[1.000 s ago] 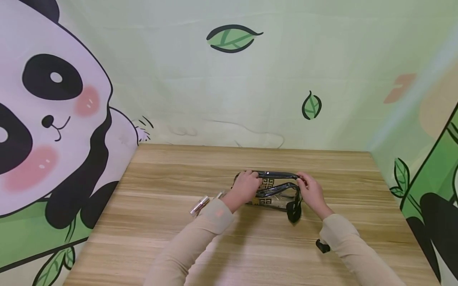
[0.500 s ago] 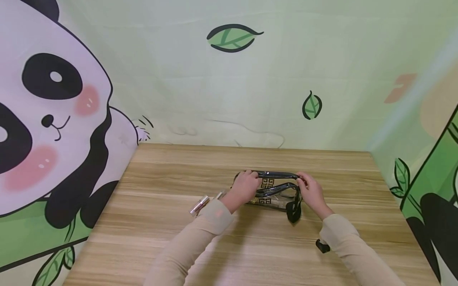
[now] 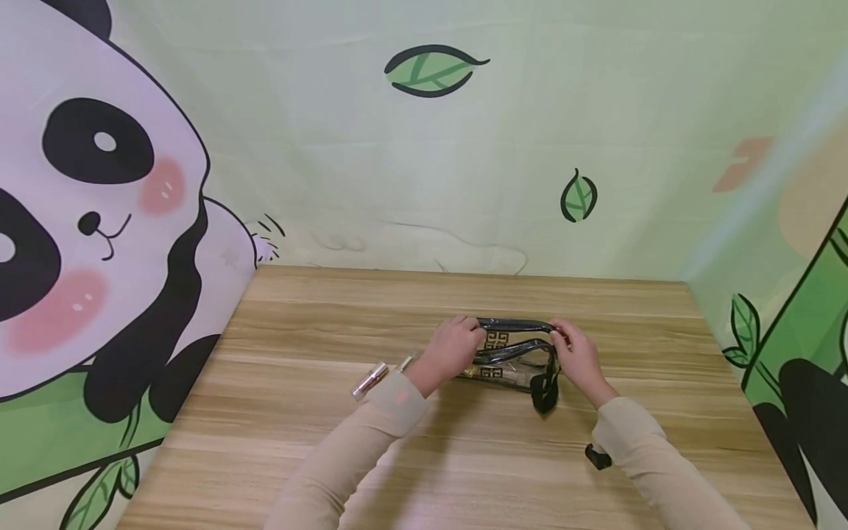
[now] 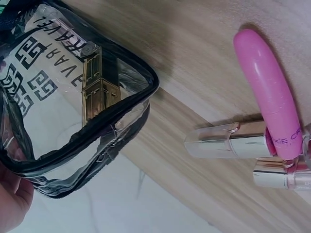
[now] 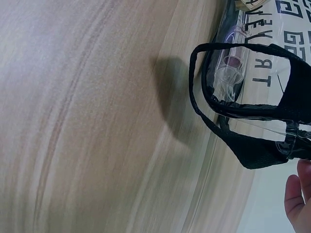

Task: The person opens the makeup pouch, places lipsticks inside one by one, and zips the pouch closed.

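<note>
A clear plastic zip pouch [image 3: 513,374] with black trim and printed lettering lies on the table between both hands, its mouth gaping. My left hand [image 3: 452,346] grips the pouch's left side near the top edge. At the other end, my right hand [image 3: 578,358] pinches the black trim at the upper corner, thumb against fingers. A black strap loop [image 5: 194,80] hangs from that end. Inside the pouch, the left wrist view shows a gold-coloured case [image 4: 100,90]; the right wrist view shows a clear tube [image 5: 231,70]. The left hand hides the pouch's left end in the head view.
Left of the pouch lie a pink tube [image 4: 269,90], a clear-capped lip gloss tube [image 4: 226,141] and another shiny tube [image 4: 271,173]. The left forearm partly covers them in the head view. A panda-printed backdrop [image 3: 371,184] rises behind the wooden table [image 3: 318,309].
My left hand has shifted very slightly left, covering more of the pouch's left corner. The right hand and the pouch stay where they were.
</note>
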Demonstrator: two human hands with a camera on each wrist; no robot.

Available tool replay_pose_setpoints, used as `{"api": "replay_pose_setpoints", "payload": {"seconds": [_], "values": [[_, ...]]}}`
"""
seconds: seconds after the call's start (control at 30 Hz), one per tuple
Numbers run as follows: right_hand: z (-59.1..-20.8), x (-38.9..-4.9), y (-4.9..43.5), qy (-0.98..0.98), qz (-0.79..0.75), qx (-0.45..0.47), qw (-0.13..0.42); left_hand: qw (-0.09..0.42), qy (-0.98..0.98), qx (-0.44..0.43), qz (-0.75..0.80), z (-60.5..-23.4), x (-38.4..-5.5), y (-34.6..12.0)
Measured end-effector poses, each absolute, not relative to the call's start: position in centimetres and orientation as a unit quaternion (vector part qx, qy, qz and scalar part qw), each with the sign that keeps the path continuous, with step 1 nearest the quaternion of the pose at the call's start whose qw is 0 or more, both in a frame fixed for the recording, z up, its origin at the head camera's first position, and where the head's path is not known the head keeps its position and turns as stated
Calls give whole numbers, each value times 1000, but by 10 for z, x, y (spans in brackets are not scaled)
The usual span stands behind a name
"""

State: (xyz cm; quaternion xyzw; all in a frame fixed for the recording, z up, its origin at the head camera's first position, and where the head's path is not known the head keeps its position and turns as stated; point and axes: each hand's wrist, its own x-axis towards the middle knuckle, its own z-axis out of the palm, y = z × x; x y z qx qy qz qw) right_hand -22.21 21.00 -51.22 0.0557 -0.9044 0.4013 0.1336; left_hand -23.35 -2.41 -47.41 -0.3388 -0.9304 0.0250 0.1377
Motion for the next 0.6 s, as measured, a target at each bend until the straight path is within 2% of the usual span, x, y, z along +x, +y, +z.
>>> {"api": "replay_pose_setpoints", "payload": {"seconds": [0.3,0.6], "values": [[-511,-221,210,-905,402,56,130,167,-925,-342,-14,-475,-233,-32],[-512,-222,210,-906,400,51,125,224,-896,-377,-73,-477,-235,-50]]}}
